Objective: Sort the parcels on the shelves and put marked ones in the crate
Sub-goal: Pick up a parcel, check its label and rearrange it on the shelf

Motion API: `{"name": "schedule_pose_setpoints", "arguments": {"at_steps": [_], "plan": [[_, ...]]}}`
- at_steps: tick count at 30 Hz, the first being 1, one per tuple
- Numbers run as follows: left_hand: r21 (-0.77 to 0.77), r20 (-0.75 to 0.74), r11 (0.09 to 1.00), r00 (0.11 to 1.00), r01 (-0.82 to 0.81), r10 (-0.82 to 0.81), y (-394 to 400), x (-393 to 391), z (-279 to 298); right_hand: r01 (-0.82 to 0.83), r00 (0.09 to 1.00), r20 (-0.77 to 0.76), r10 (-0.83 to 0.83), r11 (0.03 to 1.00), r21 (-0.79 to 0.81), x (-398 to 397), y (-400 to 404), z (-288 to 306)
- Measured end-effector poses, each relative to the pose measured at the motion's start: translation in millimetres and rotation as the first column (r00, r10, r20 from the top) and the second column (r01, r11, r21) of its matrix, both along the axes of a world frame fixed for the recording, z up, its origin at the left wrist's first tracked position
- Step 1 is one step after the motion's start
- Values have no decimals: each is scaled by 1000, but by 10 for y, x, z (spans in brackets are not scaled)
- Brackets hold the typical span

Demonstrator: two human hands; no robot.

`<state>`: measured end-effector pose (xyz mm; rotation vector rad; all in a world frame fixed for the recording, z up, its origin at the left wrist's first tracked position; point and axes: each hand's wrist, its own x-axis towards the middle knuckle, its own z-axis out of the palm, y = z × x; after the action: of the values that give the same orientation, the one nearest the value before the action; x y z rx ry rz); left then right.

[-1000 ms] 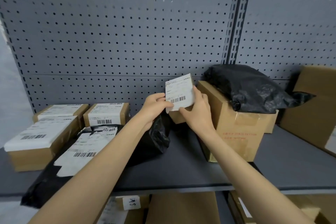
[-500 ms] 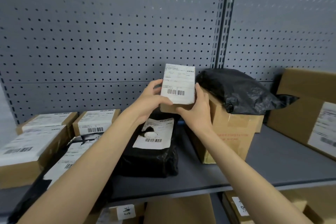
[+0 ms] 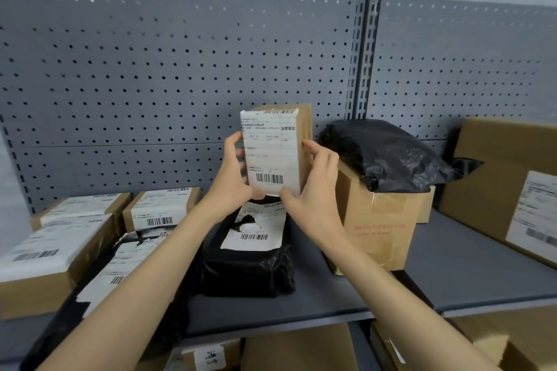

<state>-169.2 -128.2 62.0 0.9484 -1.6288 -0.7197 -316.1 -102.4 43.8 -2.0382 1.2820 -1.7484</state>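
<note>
from the head camera, the person holds a small brown cardboard parcel with a white shipping label [image 3: 272, 153] upright in the air above the grey metal shelf [image 3: 331, 295], its labelled face turned toward them with the barcode at the bottom. the left hand [image 3: 233, 181] grips the parcel's left edge, thumb at the front lower corner and fingers curled behind it, while the right hand [image 3: 313, 187] holds the right side, fingers bent along the brown edge and thumb pressing under the bottom corner. directly below the parcel a black plastic mailer bag with a torn white label [image 3: 250, 259] lies on the shelf. just to the right stands an open brown cardboard box with red print [image 3: 376, 229], and a crumpled black plastic bag [image 3: 388, 153] sits on top of it. further right a large brown carton with a white label [image 3: 506, 190] leans at the frame's edge. on the left several flat brown boxes with white barcode labels [image 3: 159, 211] lie close together, with another black mailer [image 3: 120, 268] in front of them. a grey perforated back panel [image 3: 168, 69] rises behind everything. more cardboard boxes show on the lower shelf [image 3: 295, 349].
</note>
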Motion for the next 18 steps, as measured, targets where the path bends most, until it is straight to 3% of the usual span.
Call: {"name": "schedule_pose_setpoints", "arguments": {"at_steps": [4, 7, 11, 18], "plan": [[27, -86, 999, 995, 48, -45, -37, 16, -68, 105, 987, -109, -117, 988, -115, 116, 80, -37], [53, -157, 996, 985, 75, -66, -37, 2, -80, 132, 984, -95, -149, 977, -167, 143, 87, -32], [-20, -143, 999, 988, 49, -51, -2, 12, -29, -31, 991, 127, 46, 992, -119, 37, 26, -6], [-227, 78, 970, 991, -91, 112, 111, -13, 112, -333, 844, 461, 274, 942, 50, -52, -75, 88]]}}
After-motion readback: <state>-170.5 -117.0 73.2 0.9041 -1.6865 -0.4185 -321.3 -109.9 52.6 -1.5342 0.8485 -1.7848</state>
